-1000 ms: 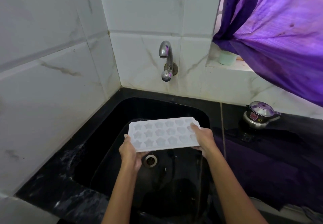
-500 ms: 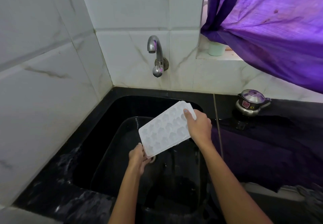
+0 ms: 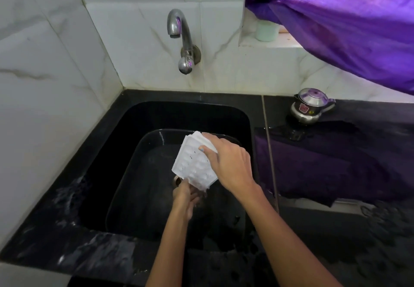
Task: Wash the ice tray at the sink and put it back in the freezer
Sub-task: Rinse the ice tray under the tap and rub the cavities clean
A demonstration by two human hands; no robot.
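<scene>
white ice tray tipped steeply over the black sink, right hand clamped on its upper end, left hand closed under its lower corner; best kept over the drain, 2-handed, shaken out before carrying off

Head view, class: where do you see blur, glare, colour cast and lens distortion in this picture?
Head view: motion blur smears the ice tray and left hand; purple reflections tint the tap and steel pot; the black sink is dark, hiding detail; wide-angle lens bends tile lines at the edges.
</scene>
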